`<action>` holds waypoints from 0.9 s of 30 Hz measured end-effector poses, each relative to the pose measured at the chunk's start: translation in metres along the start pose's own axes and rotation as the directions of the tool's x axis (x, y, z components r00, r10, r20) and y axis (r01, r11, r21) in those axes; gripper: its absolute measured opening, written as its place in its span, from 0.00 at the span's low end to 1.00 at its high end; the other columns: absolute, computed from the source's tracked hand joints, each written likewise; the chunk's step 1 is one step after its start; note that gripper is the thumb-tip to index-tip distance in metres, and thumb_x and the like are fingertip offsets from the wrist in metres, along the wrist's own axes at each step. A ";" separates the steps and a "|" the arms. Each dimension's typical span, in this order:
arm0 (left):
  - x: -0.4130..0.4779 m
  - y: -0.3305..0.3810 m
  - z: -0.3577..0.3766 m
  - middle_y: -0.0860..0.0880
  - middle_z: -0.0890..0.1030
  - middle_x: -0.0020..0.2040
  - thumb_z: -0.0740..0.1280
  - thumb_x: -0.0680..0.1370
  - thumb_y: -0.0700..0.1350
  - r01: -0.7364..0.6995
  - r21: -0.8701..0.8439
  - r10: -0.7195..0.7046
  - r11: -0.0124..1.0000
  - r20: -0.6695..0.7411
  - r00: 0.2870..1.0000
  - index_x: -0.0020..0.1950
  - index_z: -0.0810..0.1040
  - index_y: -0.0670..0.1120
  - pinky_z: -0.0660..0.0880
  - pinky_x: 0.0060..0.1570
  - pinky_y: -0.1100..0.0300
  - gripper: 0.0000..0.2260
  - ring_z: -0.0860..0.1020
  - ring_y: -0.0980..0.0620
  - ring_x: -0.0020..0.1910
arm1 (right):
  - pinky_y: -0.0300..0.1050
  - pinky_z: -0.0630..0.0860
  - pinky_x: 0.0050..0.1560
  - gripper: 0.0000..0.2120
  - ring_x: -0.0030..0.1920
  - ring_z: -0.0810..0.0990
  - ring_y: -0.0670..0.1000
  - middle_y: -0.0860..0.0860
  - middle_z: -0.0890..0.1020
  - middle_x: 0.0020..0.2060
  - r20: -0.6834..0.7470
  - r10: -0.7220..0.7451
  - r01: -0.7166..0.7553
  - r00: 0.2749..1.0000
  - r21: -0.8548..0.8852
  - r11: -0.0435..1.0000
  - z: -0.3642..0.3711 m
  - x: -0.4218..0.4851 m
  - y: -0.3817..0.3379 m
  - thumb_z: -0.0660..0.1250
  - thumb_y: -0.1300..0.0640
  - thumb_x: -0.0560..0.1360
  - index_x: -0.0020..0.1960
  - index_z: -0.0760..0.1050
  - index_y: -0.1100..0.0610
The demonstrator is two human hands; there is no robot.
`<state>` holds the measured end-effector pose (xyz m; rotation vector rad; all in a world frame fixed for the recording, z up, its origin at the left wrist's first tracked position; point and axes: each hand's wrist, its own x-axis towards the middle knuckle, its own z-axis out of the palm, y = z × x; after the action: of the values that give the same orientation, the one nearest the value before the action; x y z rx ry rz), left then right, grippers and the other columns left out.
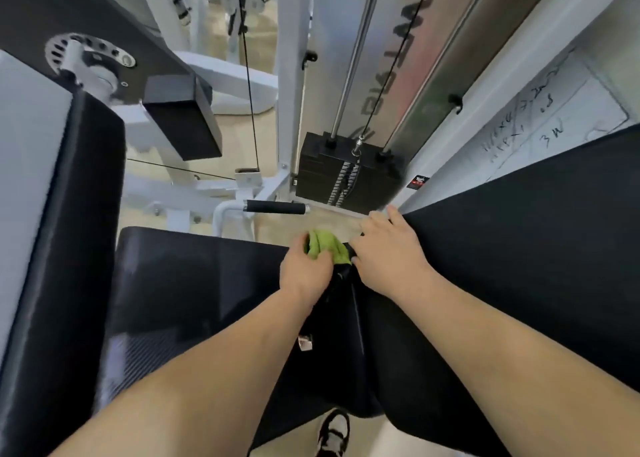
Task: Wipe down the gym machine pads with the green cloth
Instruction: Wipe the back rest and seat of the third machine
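Just where the seat pad (194, 283) meets the long pad (519, 266) to its right, a person's left hand (304, 271) bunches the green cloth (325, 247) in curled fingers, the wad poking out ahead of the knuckles toward the weight stack (346, 176). The right hand (388, 252) lies alongside, fingers flat and spread on the long pad's near corner, holding nothing. That long pad stretches away to the cloth's right, seemingly next for wiping.

Bright green is being shown by the cloth (327, 246) between the left hand (306, 270) and right hand (388, 248). Plain black is being displayed by the pad (194, 283) under them, white by the frame (289, 75) beyond them.
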<state>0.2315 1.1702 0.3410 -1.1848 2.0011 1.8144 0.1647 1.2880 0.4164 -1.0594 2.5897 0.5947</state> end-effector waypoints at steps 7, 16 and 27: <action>0.040 -0.056 0.050 0.46 0.75 0.64 0.60 0.70 0.53 -0.038 -0.103 0.032 0.994 -0.056 0.998 0.72 0.70 0.59 0.72 0.68 0.47 0.28 0.75 0.45 0.63 | 0.61 0.63 0.62 0.22 0.59 0.74 0.59 0.54 0.78 0.59 0.063 -0.026 0.040 0.998 -0.233 0.972 0.023 0.019 -0.001 0.56 0.36 0.81 0.64 0.79 0.47; -0.083 -0.191 0.067 0.52 0.75 0.63 0.61 0.77 0.43 0.188 -0.157 -0.214 0.970 -0.171 0.962 0.69 0.70 0.65 0.68 0.69 0.48 0.23 0.72 0.52 0.62 | 0.64 0.61 0.65 0.24 0.59 0.75 0.56 0.50 0.79 0.52 0.224 -0.028 0.071 0.974 -0.187 0.980 0.022 0.031 -0.011 0.66 0.29 0.72 0.57 0.78 0.45; 0.020 -0.075 0.071 0.48 0.67 0.67 0.66 0.79 0.48 -0.139 -0.136 0.098 0.981 -0.273 0.957 0.76 0.65 0.60 0.66 0.67 0.58 0.27 0.67 0.61 0.58 | 0.55 0.63 0.60 0.08 0.46 0.75 0.54 0.47 0.74 0.38 0.218 -0.090 0.104 0.972 -0.052 0.993 0.021 0.049 -0.011 0.66 0.48 0.73 0.40 0.69 0.50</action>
<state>0.2420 1.2311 0.2552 -1.4503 2.1473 1.9917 0.1413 1.2615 0.3754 -1.0703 2.3326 0.7288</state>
